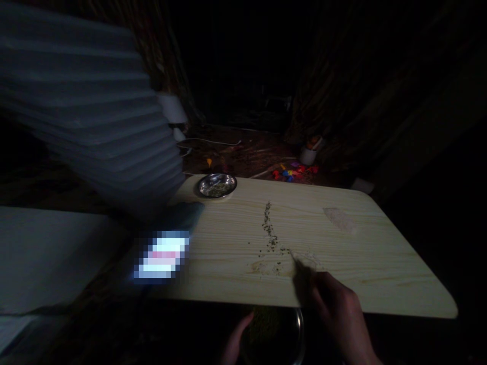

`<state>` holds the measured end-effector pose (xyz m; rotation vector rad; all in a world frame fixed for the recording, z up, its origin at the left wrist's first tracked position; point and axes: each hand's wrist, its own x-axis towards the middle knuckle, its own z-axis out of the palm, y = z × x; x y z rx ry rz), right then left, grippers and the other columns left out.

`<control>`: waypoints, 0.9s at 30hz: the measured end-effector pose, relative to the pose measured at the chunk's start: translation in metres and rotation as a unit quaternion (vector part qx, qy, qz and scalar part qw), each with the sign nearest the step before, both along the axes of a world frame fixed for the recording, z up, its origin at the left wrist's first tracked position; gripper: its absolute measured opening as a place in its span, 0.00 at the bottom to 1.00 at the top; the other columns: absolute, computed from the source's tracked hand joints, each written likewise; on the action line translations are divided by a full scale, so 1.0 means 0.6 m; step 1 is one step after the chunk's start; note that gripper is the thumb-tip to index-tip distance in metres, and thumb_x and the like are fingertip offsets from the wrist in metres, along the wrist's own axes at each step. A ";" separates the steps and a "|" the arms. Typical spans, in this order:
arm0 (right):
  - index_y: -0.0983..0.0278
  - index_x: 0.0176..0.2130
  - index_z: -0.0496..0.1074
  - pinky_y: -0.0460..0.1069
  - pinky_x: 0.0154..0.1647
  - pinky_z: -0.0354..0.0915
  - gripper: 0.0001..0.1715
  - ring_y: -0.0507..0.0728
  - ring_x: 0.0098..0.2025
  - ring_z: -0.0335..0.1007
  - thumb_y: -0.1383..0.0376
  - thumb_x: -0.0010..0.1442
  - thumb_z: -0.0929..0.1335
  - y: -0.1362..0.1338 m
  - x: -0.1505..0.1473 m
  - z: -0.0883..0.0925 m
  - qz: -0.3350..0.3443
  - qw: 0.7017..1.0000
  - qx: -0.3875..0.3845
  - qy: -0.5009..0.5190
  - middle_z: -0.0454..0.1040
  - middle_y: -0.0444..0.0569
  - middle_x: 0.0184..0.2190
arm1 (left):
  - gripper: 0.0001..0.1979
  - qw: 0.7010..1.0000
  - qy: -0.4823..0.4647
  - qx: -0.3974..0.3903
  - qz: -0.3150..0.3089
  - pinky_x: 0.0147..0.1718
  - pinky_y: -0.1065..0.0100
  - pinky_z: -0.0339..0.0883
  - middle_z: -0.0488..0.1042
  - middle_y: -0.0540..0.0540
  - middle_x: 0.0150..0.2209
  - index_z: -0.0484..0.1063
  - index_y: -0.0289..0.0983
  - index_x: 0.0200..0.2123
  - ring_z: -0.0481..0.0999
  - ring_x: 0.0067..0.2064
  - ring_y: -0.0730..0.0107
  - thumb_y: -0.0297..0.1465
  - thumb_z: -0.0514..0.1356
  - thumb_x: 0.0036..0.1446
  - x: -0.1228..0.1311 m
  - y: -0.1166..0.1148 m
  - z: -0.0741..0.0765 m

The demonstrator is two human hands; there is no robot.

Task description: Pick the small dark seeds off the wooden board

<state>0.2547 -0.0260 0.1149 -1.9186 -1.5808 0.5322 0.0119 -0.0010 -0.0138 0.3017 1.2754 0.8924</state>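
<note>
My right hand [344, 314] is closed over the table's near edge, fingers pressed together. A dark, narrow shape runs from them to the tabletop, too dim and blurred to name. Just beyond it, dark green bits [271, 238] lie in an uneven line, with loose crumbs scattered around its near end. Below the edge, my left hand [239, 337] is wrapped around the side of a metal bowl [300, 332] holding a dark greenish mass. Only its thumb side shows. At the table's far left stands another shiny metal bowl [217, 177] with greenish bits inside.
The pale wooden table [365, 258] bears a light pinkish patch [340, 219] at right. A lit screen [163, 256], blurred out, is at the left edge beside a dark cloth [182, 215]. A pale ribbed sheet [91, 101] rises at left. Colourful pieces [294, 172] lie behind.
</note>
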 end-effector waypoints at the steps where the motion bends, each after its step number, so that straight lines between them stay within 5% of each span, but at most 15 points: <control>1: 0.64 0.40 0.72 0.48 0.34 0.67 0.15 0.58 0.32 0.75 0.56 0.64 0.63 0.001 0.000 0.000 0.002 1.000 0.001 -0.001 0.78 0.52 0.32 | 0.10 1.000 -0.007 -0.002 0.001 0.65 0.52 0.45 0.76 0.41 0.40 0.78 0.32 0.22 0.59 0.63 0.46 0.25 0.72 0.32 0.000 0.000 -0.001; 4: 0.64 0.37 0.72 0.48 0.33 0.67 0.15 0.58 0.31 0.75 0.57 0.64 0.62 0.003 -0.003 0.003 0.015 1.000 0.003 -0.003 0.78 0.52 0.31 | 0.12 1.000 -0.021 -0.020 0.007 0.65 0.53 0.45 0.76 0.39 0.40 0.77 0.32 0.20 0.58 0.63 0.43 0.29 0.74 0.29 0.003 0.003 0.015; 7: 0.64 0.38 0.72 0.49 0.34 0.67 0.16 0.59 0.32 0.75 0.57 0.65 0.61 0.006 -0.006 0.005 0.023 1.000 0.004 -0.010 0.78 0.52 0.30 | 0.10 0.999 -0.029 -0.033 0.026 0.65 0.60 0.49 0.76 0.42 0.36 0.75 0.31 0.17 0.58 0.63 0.46 0.21 0.72 0.26 0.009 0.009 0.053; 11: 0.63 0.39 0.72 0.48 0.32 0.66 0.16 0.59 0.31 0.76 0.56 0.65 0.62 0.016 0.003 0.002 -0.005 1.000 0.015 -0.016 0.79 0.52 0.31 | 0.15 0.995 -0.056 -0.077 0.022 0.62 0.57 0.54 0.77 0.43 0.33 0.76 0.31 0.20 0.71 0.54 0.52 0.13 0.57 0.53 0.016 0.014 0.080; 14: 0.63 0.38 0.72 0.47 0.30 0.66 0.17 0.58 0.29 0.75 0.55 0.65 0.62 0.028 0.014 -0.001 -0.020 0.999 0.022 -0.025 0.79 0.52 0.30 | 0.24 0.992 -0.103 -0.077 -0.009 0.58 0.53 0.61 0.77 0.43 0.32 0.77 0.32 0.20 0.79 0.42 0.58 0.18 0.48 0.63 0.014 0.013 0.048; 17: 0.64 0.38 0.72 0.47 0.30 0.65 0.16 0.58 0.29 0.75 0.55 0.64 0.63 0.039 0.024 -0.001 -0.023 0.998 0.029 -0.043 0.79 0.52 0.30 | 0.17 0.995 -0.082 -0.052 -0.019 0.63 0.57 0.52 0.78 0.43 0.35 0.79 0.32 0.24 0.75 0.50 0.57 0.14 0.53 0.57 0.007 0.010 -0.023; 21: 0.64 0.40 0.72 0.47 0.31 0.66 0.16 0.59 0.31 0.76 0.55 0.64 0.63 0.047 0.043 -0.002 -0.032 0.997 0.031 -0.068 0.80 0.54 0.32 | 0.09 0.997 -0.065 -0.009 -0.029 0.62 0.57 0.56 0.77 0.41 0.43 0.79 0.31 0.33 0.76 0.50 0.66 0.21 0.58 0.59 0.003 0.004 -0.104; 27: 0.63 0.38 0.72 0.48 0.29 0.65 0.16 0.58 0.28 0.75 0.55 0.64 0.62 0.059 0.089 -0.004 -0.049 0.991 0.053 -0.117 0.79 0.53 0.29 | 0.08 0.998 -0.038 0.022 -0.044 0.59 0.55 0.59 0.78 0.43 0.37 0.77 0.32 0.31 0.78 0.45 0.67 0.27 0.60 0.60 0.008 0.010 -0.127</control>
